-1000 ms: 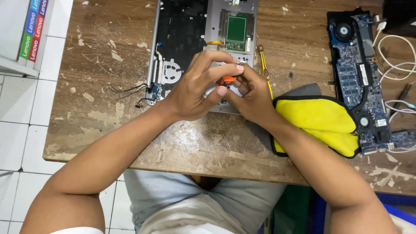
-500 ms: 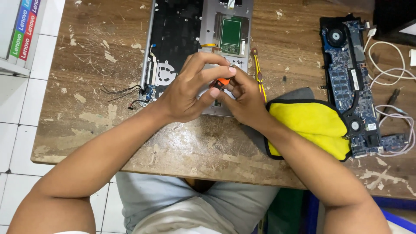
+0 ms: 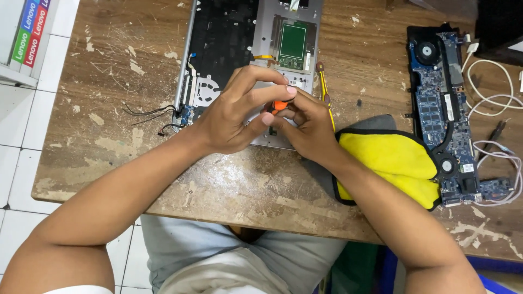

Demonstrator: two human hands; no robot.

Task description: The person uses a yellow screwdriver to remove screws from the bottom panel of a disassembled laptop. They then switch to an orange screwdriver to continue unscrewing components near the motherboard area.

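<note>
Here, in the head view, both hands meet over the near edge of the opened laptop base [image 3: 250,60], which lies at the far edge of the counter [image 3: 109,136]. The left hand [image 3: 231,117] has its grip pressed together, thumb and forefinger pinching a small orange part [image 3: 279,105]; the right hand [image 3: 310,128] closes its fingers on the same part from below. To work this well, keep both wrists braced on the counter and apply light, even pressure, judged from the close pinch.

The orange part is mostly covered by fingers; its kind cannot be made out. A yellow screwdriver [image 3: 325,92] lies just beside the right hand, a yellow cloth [image 3: 397,163] under the right forearm. A bare circuit board [image 3: 444,114] sits near the right edge, with white cables [image 3: 498,98] partly cut off.
</note>
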